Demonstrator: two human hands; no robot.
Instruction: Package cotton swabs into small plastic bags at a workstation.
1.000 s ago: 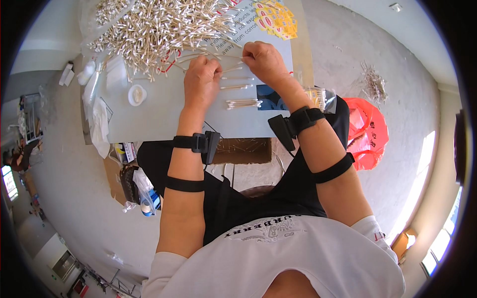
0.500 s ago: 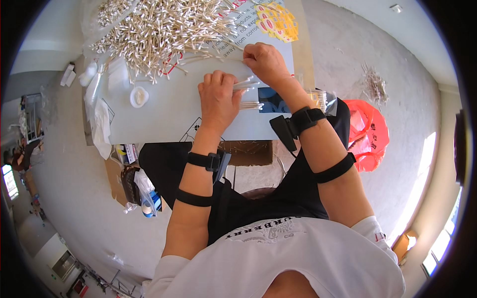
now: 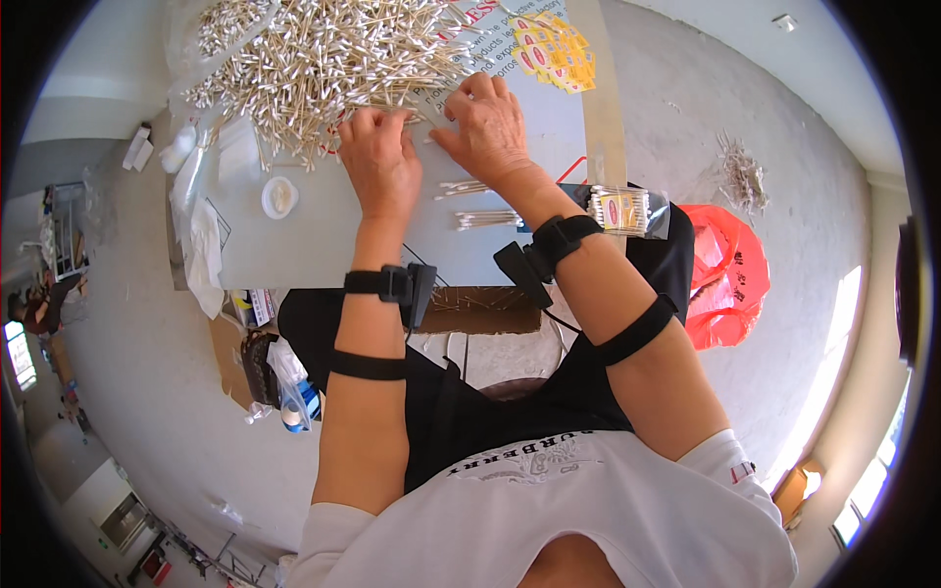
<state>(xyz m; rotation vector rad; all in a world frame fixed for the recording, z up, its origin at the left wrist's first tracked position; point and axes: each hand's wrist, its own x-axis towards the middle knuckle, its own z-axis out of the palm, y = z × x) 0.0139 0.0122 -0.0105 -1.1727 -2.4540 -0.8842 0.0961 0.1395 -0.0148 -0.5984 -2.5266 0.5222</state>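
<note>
A large loose heap of wooden-stick cotton swabs (image 3: 323, 73) covers the far left of the table. At its near edge, my left hand (image 3: 380, 162) has its fingers curled down in a pinch on cotton swabs, mostly hidden under the fingertips. Just right of it, my right hand (image 3: 487, 127) reaches over the table with bent fingers and the thumb held apart; a swab tip shows by the thumb. Between my wrists lie two small bundles, an upper swab bundle (image 3: 461, 188) and a lower swab bundle (image 3: 487, 220).
A clear bag of swabs (image 3: 619, 210) lies at the table's right edge, near my right forearm. Yellow printed cards (image 3: 554, 54) are stacked at the far right. A small round white tub (image 3: 279, 198) stands left. A red plastic bag (image 3: 725, 274) sits on the floor.
My left hand has left the small bundles and moved up and left to the heap. My right hand has shifted left, its fingers more spread. The bagged swabs are now more exposed.
</note>
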